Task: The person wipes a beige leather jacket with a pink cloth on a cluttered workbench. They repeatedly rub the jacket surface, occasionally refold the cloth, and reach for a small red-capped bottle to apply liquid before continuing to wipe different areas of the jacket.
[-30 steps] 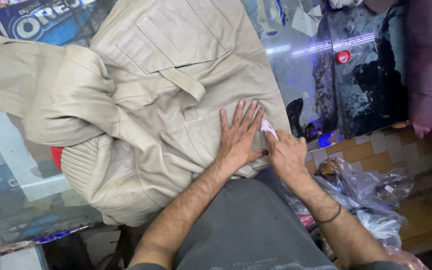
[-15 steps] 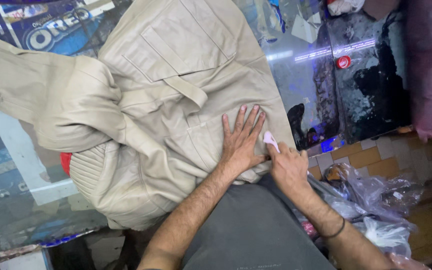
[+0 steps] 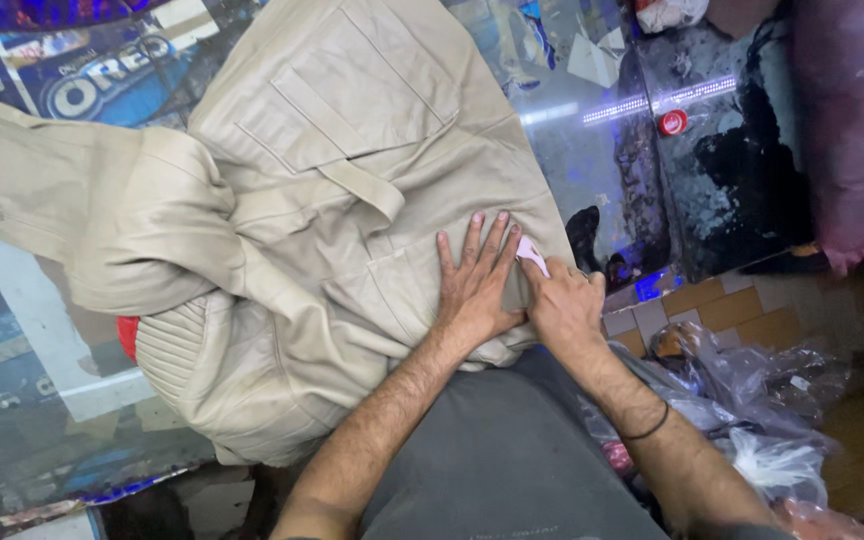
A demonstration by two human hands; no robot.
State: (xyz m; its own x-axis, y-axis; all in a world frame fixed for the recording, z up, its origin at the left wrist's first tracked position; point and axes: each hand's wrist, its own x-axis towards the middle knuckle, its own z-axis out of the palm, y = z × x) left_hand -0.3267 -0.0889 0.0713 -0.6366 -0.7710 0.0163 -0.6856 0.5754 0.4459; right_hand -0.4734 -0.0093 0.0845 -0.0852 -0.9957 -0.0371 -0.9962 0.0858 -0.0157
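Dim shop light; LED strip (image 3: 652, 102) glare on glass, right edge dark, maybe blurred.

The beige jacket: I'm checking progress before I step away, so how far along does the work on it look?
Done: the beige jacket is spread over the glass counter. In hand: the left hand presses flat on its lower edge, while the right hand holds a small pale pink piece against the fabric there. Left: one sleeve lies bunched and folded over, and the ribbed hem is crumpled.

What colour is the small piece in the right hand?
Pale pink, seen in the head view: the piece in the right hand.
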